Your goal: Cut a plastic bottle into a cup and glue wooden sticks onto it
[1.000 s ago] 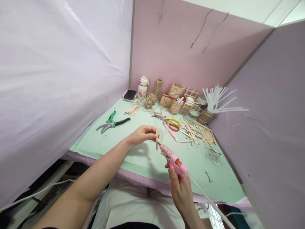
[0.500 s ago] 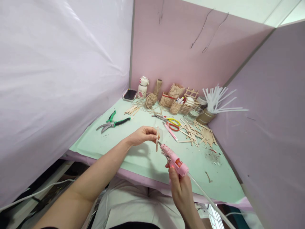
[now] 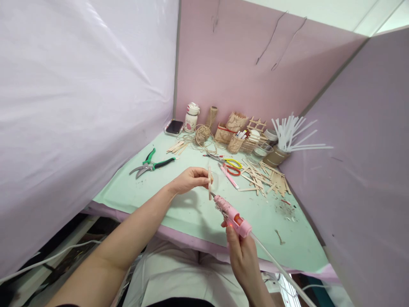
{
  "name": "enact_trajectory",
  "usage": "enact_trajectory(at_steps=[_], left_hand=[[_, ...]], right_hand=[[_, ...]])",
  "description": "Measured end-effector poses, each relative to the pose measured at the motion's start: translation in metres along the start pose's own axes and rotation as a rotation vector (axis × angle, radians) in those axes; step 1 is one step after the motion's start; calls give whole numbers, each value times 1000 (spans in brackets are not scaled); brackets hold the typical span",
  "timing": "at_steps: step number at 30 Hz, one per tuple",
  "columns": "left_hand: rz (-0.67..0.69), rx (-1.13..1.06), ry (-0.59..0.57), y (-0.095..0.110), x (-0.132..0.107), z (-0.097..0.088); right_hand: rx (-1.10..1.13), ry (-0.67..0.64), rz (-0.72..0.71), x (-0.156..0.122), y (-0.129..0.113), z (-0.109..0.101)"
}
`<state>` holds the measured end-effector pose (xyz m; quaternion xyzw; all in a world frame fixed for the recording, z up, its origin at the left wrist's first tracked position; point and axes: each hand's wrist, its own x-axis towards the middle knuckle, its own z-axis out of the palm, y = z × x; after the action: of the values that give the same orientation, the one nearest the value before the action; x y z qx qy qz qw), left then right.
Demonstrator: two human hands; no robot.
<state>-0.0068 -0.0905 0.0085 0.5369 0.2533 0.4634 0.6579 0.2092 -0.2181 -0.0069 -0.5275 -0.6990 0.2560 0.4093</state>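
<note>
Two hands: left hand [image 3: 188, 180] on wooden stick [image 3: 210, 183], right hand [image 3: 242, 253] on unlabelled pink glue gun [image 3: 231, 215]

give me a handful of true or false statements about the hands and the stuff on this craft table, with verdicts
1. The right hand holds a pink glue gun. True.
2. The left hand holds the green-handled pliers. False: it pinches a wooden stick, held upright; the pliers lie on the green table, apart from both hands.
3. The glue gun's tip points at the lower end of the wooden stick. True.
4. The phone lies at the table's near edge. False: it lies at the far corner, beside the white bottle.
5. The yellow-handled scissors are in a hand. False: they lie on the table near the loose sticks.
</note>
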Motion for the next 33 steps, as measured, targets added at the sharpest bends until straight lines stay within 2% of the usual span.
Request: enact_trajectory(at_steps=[8,20,27,33], left_hand=[[-5,-9,-6,0,0,1],[-5,7,-53,0,-1,1],[9,-52,19,-1,1,-2],[20,-44,-21,-1,0,-2]], right_hand=[[-22,-10,-5,0,0,0],[-38,42,-33,2,-4,1],[-26,12,-18,1,-3,0],[-28,6,-23,1,-5,0]])
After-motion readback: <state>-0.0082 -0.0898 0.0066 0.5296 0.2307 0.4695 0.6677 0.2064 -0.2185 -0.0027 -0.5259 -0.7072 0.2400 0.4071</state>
